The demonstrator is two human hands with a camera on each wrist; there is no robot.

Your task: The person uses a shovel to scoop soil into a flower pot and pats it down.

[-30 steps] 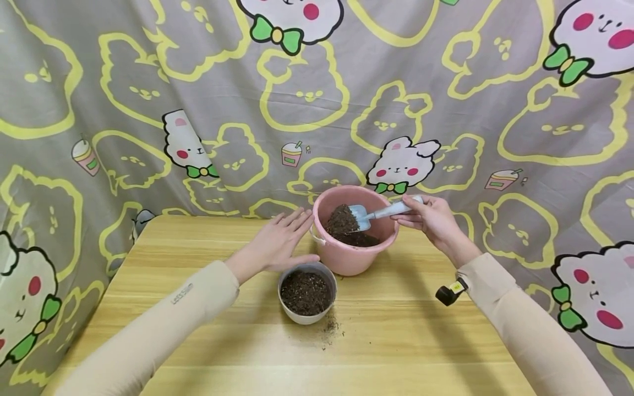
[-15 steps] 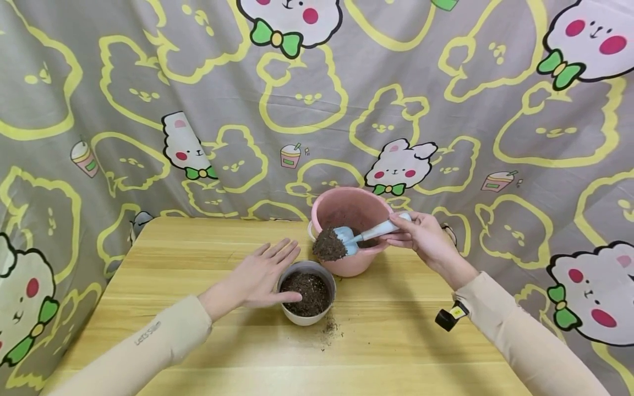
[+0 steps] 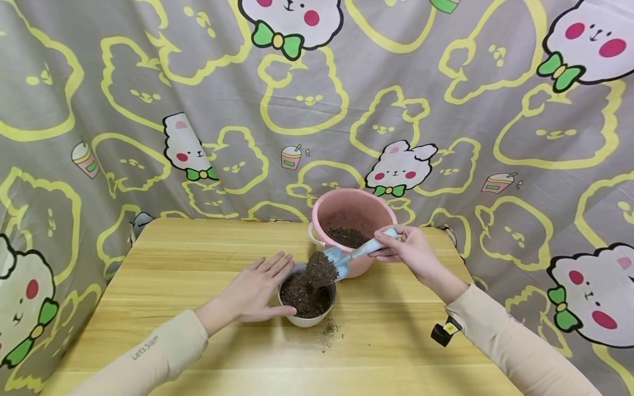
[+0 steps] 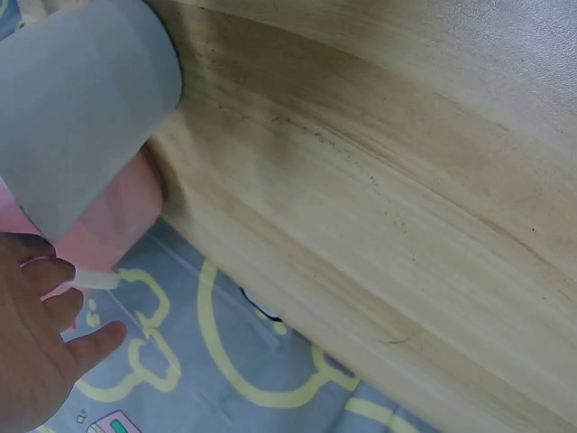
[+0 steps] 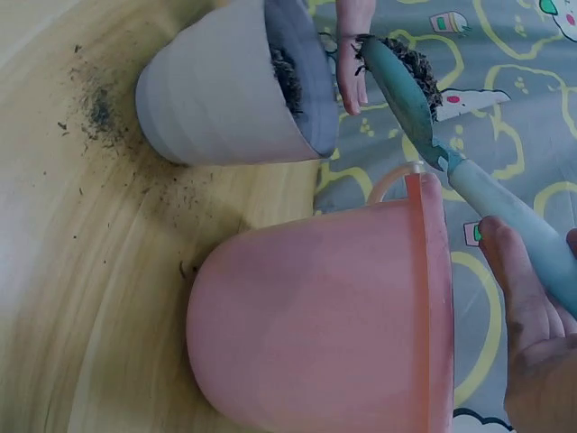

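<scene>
Dirt (image 3: 321,270), dark & crumbly, sits on light-blue scoop (image 3: 335,255) over round grey-white pot (image 3: 305,321), at its 1 o'clock. R hand (image 3: 413,250) pinches handle. L hand (image 3: 255,291), at pot's 9 o'clock w/ fingers straight, holds nothing; can't tell if thumb touches. Round pink bucket (image 3: 360,266) = pot's 1 o'clock.

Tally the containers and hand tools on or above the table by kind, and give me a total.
Containers: 2 (pink bucket, pale pot)
Hand tools: 1 (light blue trowel)
Total: 3
</scene>
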